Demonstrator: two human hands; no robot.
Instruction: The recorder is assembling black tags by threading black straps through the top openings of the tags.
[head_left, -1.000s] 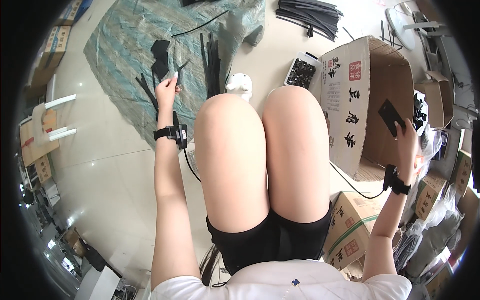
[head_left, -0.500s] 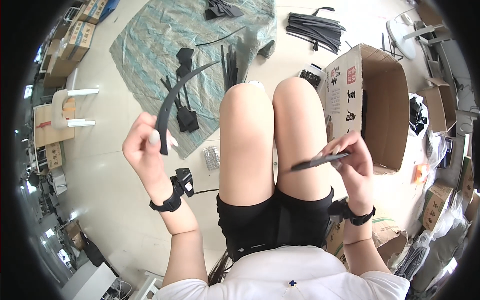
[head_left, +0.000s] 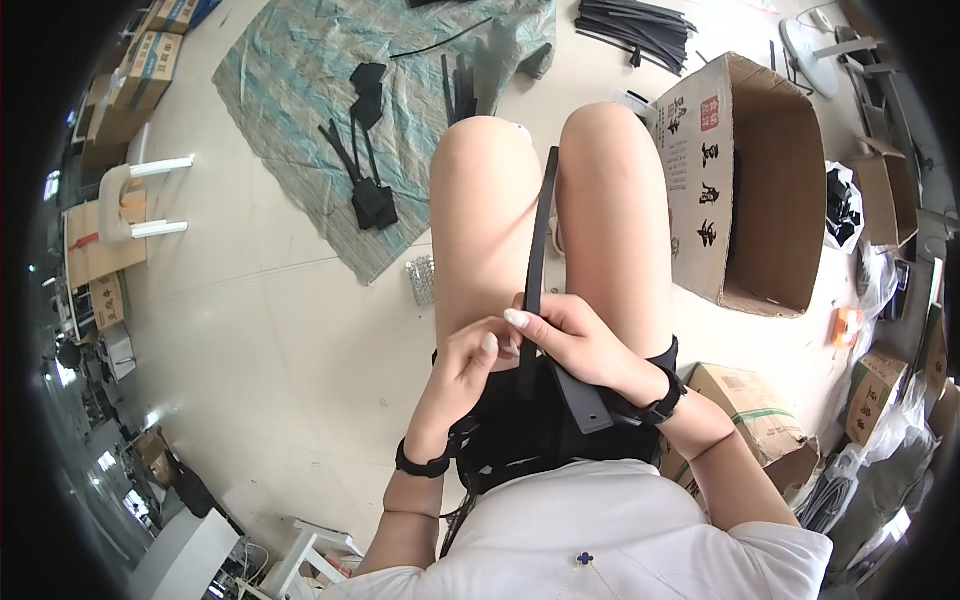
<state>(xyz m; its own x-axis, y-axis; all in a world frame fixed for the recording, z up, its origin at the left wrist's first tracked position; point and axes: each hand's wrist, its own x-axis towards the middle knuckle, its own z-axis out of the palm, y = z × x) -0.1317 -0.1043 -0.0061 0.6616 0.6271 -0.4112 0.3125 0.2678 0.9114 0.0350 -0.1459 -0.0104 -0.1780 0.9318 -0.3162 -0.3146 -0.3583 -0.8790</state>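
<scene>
Over my lap my two hands meet. My right hand point(head_left: 575, 338) is closed on a long, flat black strip point(head_left: 543, 225), its thumb pressed on the strip; the upper end reaches between my knees. From under the same hand a broader black flat piece point(head_left: 583, 402) sticks out, with a small hole near its end. My left hand point(head_left: 468, 362) is closed beside the strip, fingertips pinched together next to the right fingers. Something small and dark shows at its fingertips, but I cannot make out what it is.
On the floor ahead lies a greenish striped sheet point(head_left: 290, 110) carrying black parts point(head_left: 374, 205). A bundle of black strips point(head_left: 632, 32) lies beyond it. To my right stands a large open carton point(head_left: 775, 270); to my left, a white-legged stool point(head_left: 125, 205).
Both hands have come together over my lap from wide apart. The curved strip from my left hand is now in my right, and the right hand's dark piece points toward me.
</scene>
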